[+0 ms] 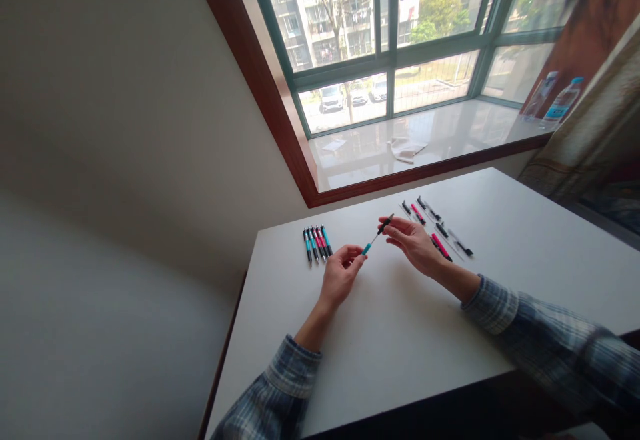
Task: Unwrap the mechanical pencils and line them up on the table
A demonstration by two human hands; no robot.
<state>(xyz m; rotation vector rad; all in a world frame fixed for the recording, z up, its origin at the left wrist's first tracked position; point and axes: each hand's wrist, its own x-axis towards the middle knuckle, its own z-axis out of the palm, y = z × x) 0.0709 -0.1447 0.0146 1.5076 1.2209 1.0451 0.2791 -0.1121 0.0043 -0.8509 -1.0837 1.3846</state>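
Note:
My left hand (343,272) is closed on a turquoise pen barrel (367,249), which points up and to the right. In the fingers of my right hand (411,241) is a black pen grip section (385,225) with a pale tip. A thin refill (375,237) shows between the two parts, so the pen is apart along its length. Left of my hands lies a row of several whole pens (317,245), turquoise and pink with black grips. Beyond my right hand are loose pen parts (443,230): black pieces, pink barrels and thin refills.
The white table (400,333) stands below a window sill (360,160) with a crumpled cloth (407,149) on it. Two plastic bottles (563,101) stand at the sill's right end beside a curtain (585,113). A plain wall (150,160) rises on the left.

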